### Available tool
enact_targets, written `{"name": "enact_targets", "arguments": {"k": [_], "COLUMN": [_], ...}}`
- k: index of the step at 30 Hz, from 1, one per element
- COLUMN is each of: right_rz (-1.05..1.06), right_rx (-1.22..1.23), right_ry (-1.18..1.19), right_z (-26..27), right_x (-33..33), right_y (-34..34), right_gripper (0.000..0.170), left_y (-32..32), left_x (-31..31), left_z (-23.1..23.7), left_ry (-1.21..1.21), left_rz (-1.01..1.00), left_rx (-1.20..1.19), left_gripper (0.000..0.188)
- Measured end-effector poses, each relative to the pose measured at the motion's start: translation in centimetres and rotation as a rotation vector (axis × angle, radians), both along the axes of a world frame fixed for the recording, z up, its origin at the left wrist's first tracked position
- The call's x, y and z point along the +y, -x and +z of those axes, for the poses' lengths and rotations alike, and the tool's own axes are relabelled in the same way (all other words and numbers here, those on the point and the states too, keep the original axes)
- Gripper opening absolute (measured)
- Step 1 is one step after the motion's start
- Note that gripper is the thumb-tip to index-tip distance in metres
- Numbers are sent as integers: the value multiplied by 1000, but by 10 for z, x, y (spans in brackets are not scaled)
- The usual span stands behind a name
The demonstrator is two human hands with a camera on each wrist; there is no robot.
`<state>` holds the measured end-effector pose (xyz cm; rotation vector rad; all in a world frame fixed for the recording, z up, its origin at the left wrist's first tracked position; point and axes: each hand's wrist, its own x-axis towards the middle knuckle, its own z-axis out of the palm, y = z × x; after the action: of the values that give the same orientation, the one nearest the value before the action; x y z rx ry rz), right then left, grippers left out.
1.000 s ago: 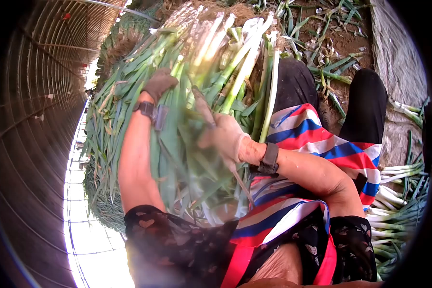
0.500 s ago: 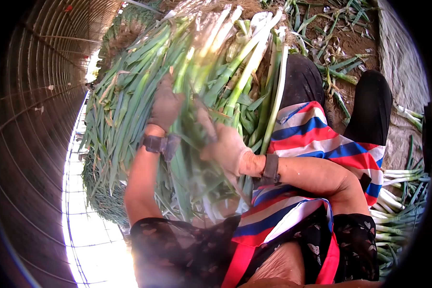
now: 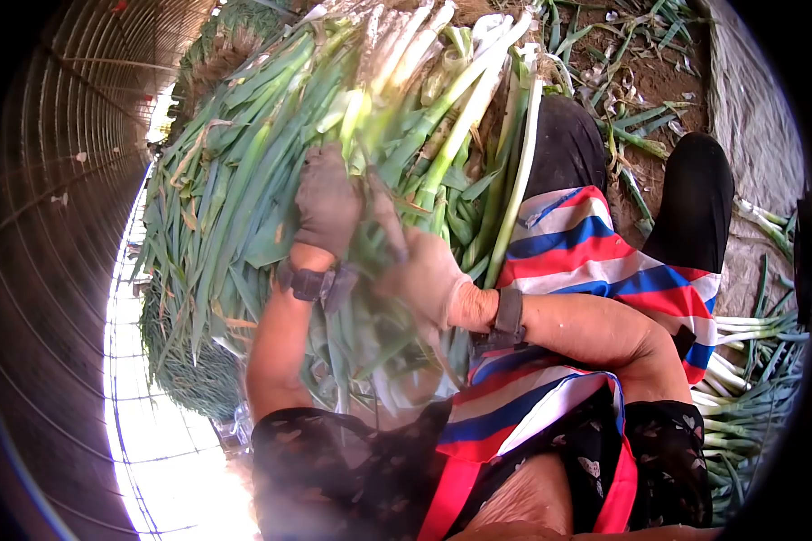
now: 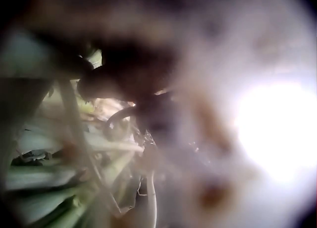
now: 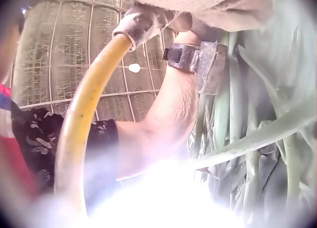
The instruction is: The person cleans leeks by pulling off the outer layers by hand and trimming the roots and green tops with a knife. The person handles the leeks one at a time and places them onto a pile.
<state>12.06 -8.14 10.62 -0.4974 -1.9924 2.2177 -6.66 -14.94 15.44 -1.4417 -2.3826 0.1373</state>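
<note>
In the head view, a big pile of long green onions (image 3: 244, 153) lies before the person, white ends away. The gloved left hand (image 3: 329, 203) is over the leaves near the pile's middle. It grips a green onion (image 3: 355, 113) just below its pale part. Close on its right, the gloved right hand (image 3: 429, 275) grips a slim nozzle (image 3: 386, 212) that points up and left toward that stalk. A yellow hose (image 5: 81, 124) runs from the nozzle's fitting (image 5: 136, 27) in the right wrist view. Dark blurred fingers (image 4: 119, 79) and pale stalks (image 4: 114, 146) show in the left wrist view.
More green onions (image 3: 740, 388) lie at the lower right by the striped apron (image 3: 586, 243). Leaf scraps (image 3: 641, 117) litter the soil beyond the knees. A ribbed tunnel wall (image 3: 54, 270) rises on the left. Bright glare covers part of both wrist views.
The left hand has drawn back toward the body and right, nearer the right hand, its fingers now more curled. The right hand with the nozzle has stayed nearly in place.
</note>
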Motion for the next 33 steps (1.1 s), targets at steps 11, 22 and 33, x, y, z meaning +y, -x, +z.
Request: {"name": "enact_targets", "arguments": {"k": [11, 22, 33], "right_rz": [-103, -67, 29], "right_rx": [-14, 59, 4], "right_ry": [129, 144, 11], "right_z": [7, 25, 33], "right_x": [27, 59, 82], "right_y": [19, 37, 59], "right_gripper": [43, 31, 34], "left_y": [-55, -120, -129], "left_x": [-24, -67, -70], "left_z": [12, -5, -3], "left_ry": [-153, -160, -650], "left_rz": [46, 246, 301], "left_rx": [-383, -463, -1083], "left_gripper": [56, 62, 53]}}
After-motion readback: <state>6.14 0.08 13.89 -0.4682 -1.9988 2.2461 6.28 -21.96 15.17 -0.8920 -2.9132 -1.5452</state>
